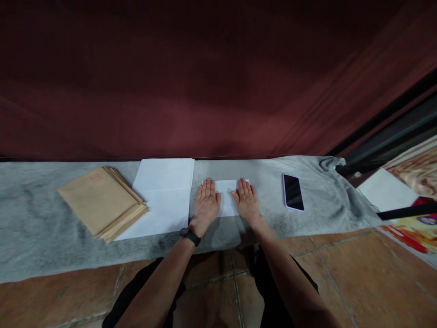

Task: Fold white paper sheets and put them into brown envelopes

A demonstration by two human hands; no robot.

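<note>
A small white rectangle of paper point(226, 198), seemingly folded, lies on the grey cloth in front of me. My left hand point(207, 201) rests flat on its left end, fingers stretched out and pointing away from me. On the right end, my right hand point(247, 199) also presses flat with its fingers extended. Part of the paper is hidden under both palms. Left of my left hand is a stack of white paper sheets point(167, 196), the top one showing a faint crease across it. Several brown envelopes point(99, 198) are piled partly over the sheets' left edge.
Grey cloth point(269, 223) covers the long narrow surface. A phone point(293, 192) with a dark screen lies to the right. Behind rises a dark red curtain-like backdrop point(191, 118). At far right are a dark bar point(406, 211) and a colourful printed sheet point(414, 234).
</note>
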